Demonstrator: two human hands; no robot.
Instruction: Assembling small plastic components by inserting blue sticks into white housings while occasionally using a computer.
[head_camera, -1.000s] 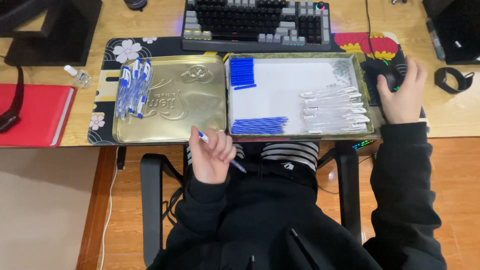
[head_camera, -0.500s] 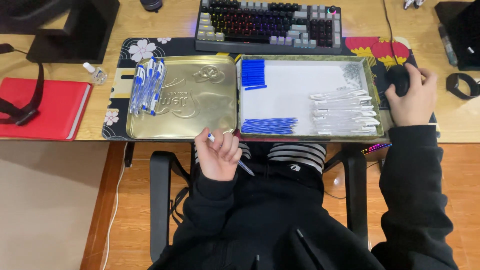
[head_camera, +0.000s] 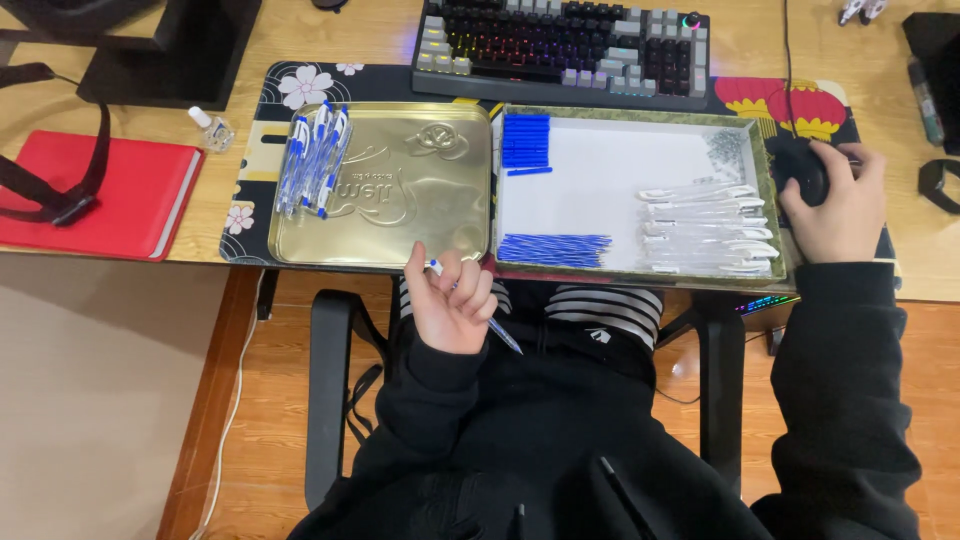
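My left hand (head_camera: 452, 300) hovers just below the desk's front edge, fingers curled around a blue and white pen (head_camera: 497, 328) that pokes out towards my lap. My right hand (head_camera: 838, 198) rests on a black computer mouse (head_camera: 806, 172) at the right of the desk. A gold tin lid (head_camera: 390, 190) lies ahead of my left hand with a small pile of assembled pens (head_camera: 312, 157) on its left side. Beside it, a white-lined tray (head_camera: 600, 170) holds blue caps (head_camera: 526, 140), blue refills (head_camera: 553, 249), clear pen barrels (head_camera: 705, 228) and small springs (head_camera: 727, 152).
A keyboard with lit keys (head_camera: 565, 45) lies behind the trays on a patterned desk mat (head_camera: 300, 85). A red notebook (head_camera: 95, 195) and a small bottle (head_camera: 211, 128) are at the left. My black chair (head_camera: 330, 390) stands on a wooden floor.
The view has shifted slightly, so the desk sits lower and more to the right. My left hand has risen a little towards the tin lid with the pen. My right hand stays on the mouse.
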